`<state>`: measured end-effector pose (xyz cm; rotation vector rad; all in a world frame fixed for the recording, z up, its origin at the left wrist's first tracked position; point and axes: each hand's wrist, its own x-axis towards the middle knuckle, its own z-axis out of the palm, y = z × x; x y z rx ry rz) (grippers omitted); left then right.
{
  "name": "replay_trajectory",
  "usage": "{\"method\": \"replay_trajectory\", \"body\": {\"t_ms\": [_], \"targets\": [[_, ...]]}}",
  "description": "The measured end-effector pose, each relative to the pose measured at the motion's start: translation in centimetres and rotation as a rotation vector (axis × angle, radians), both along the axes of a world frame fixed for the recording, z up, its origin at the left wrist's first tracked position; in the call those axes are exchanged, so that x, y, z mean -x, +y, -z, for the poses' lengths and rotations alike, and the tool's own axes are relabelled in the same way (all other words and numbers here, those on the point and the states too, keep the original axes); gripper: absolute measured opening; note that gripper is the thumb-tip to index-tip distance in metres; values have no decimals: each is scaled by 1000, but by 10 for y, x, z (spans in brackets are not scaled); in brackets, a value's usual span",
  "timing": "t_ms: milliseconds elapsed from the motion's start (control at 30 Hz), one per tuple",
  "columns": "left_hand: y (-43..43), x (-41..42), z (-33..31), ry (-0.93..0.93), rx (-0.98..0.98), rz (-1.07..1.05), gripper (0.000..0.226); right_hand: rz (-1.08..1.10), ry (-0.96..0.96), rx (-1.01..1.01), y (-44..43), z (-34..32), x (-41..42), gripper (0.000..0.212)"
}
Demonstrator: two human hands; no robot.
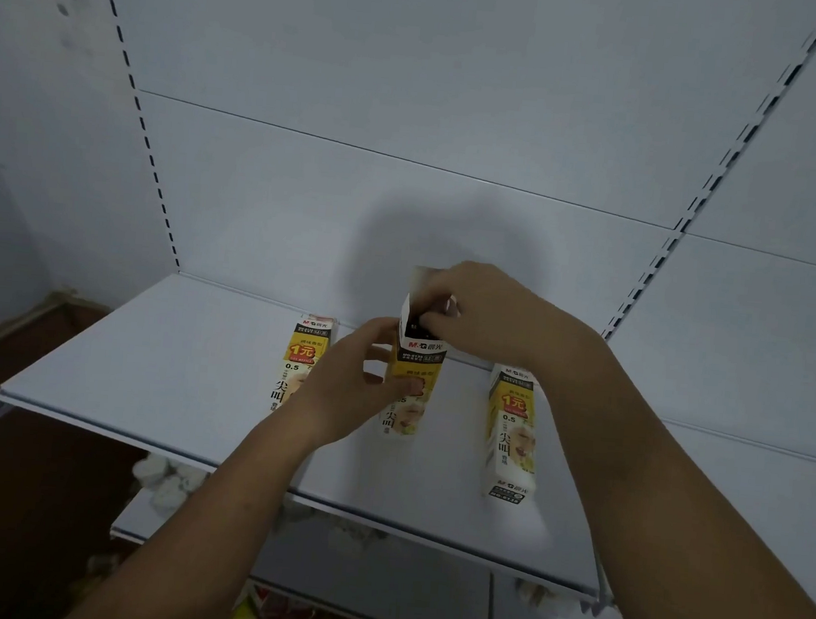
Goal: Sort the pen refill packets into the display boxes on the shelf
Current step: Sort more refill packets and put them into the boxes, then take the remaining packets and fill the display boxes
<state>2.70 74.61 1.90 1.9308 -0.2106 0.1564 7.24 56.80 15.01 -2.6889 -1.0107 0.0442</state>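
At frame centre the left hand [356,378] gripped the middle box [409,387]; the right hand [474,309] pinched its top flap [415,285]. Light, crushable card, best held by its sides.

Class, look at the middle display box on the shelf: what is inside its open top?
Only a dark interior shows under the raised flap of the middle display box. The right hand has its fingers over the opening, so any contents are hidden.
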Motion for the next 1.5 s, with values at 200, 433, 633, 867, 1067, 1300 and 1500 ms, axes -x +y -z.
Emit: {"method": "replay_trajectory", "body": {"t_ms": [200,433,633,867,1067,1300,1500], "targets": [[3,10,-14,-123,-84,-51,72,68,-151,-202,-11,8,16,19],[11,23,-69,-377,-340,-102,68,190,-162,-387,-49,21,50,24],[-6,21,-98,-509,-387,-46,59,334,-120,-360,-70,31,71,26],[-65,45,-93,-570,-425,317,50,580,-83,-365,-103,50,119,22],[-153,63,-77,-553,-436,587,55,837,-108,-316,-165,53,198,29],[-280,115,-64,-573,-360,821,54,1082,-169,-312,-263,52,304,29],[-404,182,-56,-557,-401,966,49,1240,-212,-282,-359,61,401,33]]}}
